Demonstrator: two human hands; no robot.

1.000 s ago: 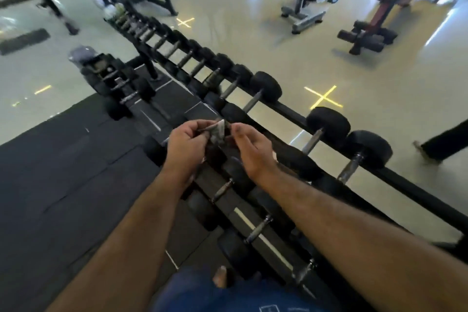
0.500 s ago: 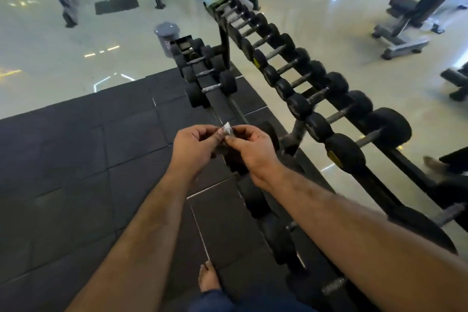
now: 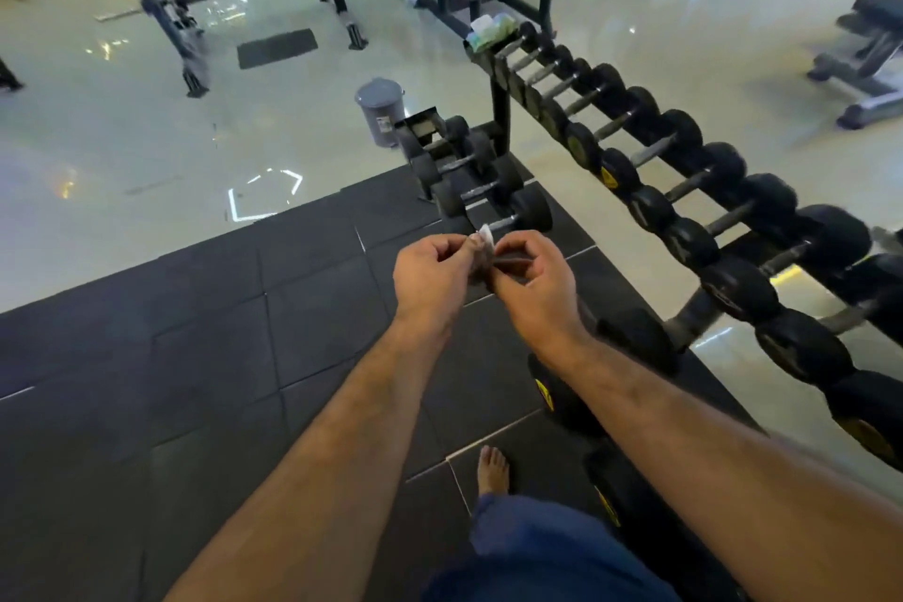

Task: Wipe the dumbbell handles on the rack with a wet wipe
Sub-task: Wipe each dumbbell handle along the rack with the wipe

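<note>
A small, dirty, crumpled wet wipe [image 3: 483, 245] sits between my two hands in front of my chest. My left hand [image 3: 432, 276] pinches it from the left and my right hand [image 3: 532, 281] pinches it from the right. The long black dumbbell rack [image 3: 684, 323] runs diagonally on my right, its top row of black dumbbells [image 3: 698, 181] showing metal handles. My hands are left of the rack and touch no dumbbell. A green and white wipes pack [image 3: 491, 30] lies on the rack's far end.
A grey pedal bin [image 3: 381, 112] stands on the glossy floor beyond the mat. A low rack of dumbbells [image 3: 481, 183] sits ahead of my hands. Black rubber tiles [image 3: 195, 357] lie under my bare foot [image 3: 492, 469]. A bench [image 3: 865, 59] stands far right.
My view has swung left along the rack, bringing the bin and the rack's far end into sight. Both hands keep working the wipe between them, held at the same height.
</note>
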